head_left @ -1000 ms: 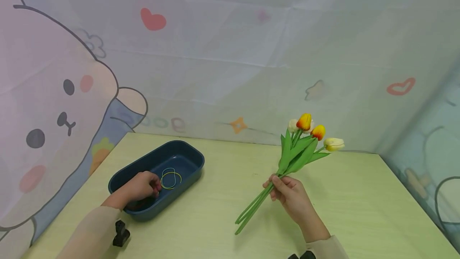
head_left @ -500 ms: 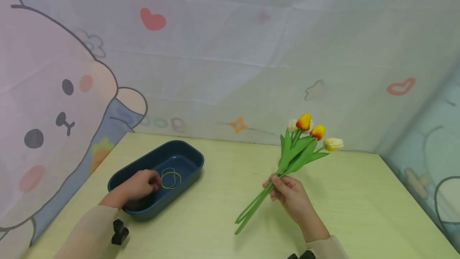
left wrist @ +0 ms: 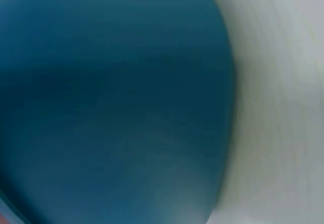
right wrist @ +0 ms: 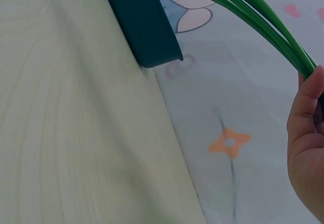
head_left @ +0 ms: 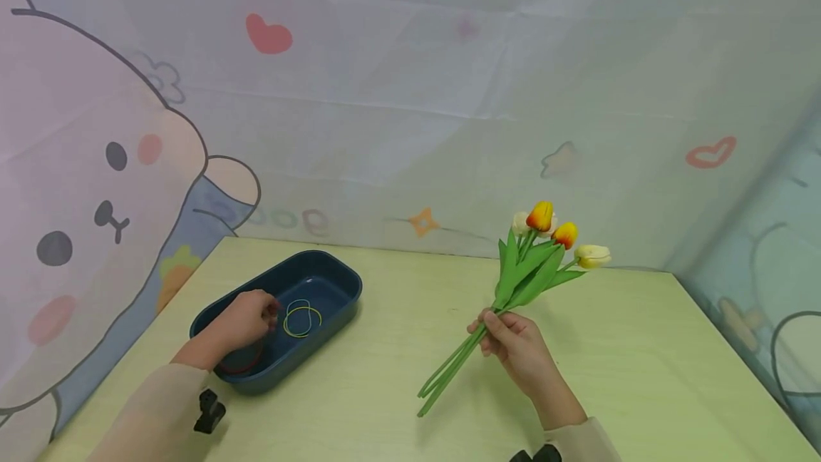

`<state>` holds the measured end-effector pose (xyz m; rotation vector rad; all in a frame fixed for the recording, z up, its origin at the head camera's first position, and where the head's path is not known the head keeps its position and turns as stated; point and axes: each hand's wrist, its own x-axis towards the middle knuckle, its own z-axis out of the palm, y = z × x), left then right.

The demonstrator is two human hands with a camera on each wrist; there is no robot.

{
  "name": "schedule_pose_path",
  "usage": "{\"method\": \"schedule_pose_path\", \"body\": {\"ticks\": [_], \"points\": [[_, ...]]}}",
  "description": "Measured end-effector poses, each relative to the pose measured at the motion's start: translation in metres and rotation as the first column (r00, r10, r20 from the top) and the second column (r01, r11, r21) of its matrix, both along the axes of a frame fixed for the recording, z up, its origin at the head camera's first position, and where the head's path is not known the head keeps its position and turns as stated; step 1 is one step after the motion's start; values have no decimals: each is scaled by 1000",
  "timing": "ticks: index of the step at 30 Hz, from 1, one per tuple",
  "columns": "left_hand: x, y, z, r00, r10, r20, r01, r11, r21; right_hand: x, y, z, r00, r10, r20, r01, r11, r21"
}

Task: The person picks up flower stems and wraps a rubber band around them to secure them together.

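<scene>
Gripping tulip stems mid-length, right hand.

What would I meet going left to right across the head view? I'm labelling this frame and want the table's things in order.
Black clip → left hand → yellow rubber bands in the dark blue oblong plastic tray → right hand → cream tulip head.

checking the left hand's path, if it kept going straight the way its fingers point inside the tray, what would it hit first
Most likely the yellow-green rubber bands lying on the floor of the blue tray, just ahead of the left hand. Past them stands the tray's far wall. Depth is hard to judge from the head view, so this is a best guess.
</scene>
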<state>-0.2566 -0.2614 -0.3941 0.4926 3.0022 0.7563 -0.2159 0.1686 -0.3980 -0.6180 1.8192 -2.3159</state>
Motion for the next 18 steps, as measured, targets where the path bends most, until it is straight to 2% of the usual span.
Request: {"method": "schedule_pose_path", "body": {"ticks": [6, 10, 18], "points": [[3, -2, 1, 998, -1, -60, -1, 999, -33, 0, 0, -1, 1000, 13, -14, -13, 1000, -8], [4, -4, 1, 994, -9, -108, 8, 1000, -11, 0, -1, -1, 1000, 14, -13, -14, 1000, -9], [4, -5, 6, 999, 17, -27, -14, 994, 104, 2, -2, 2, 1000, -6, 12, 6, 1000, 1]]}}
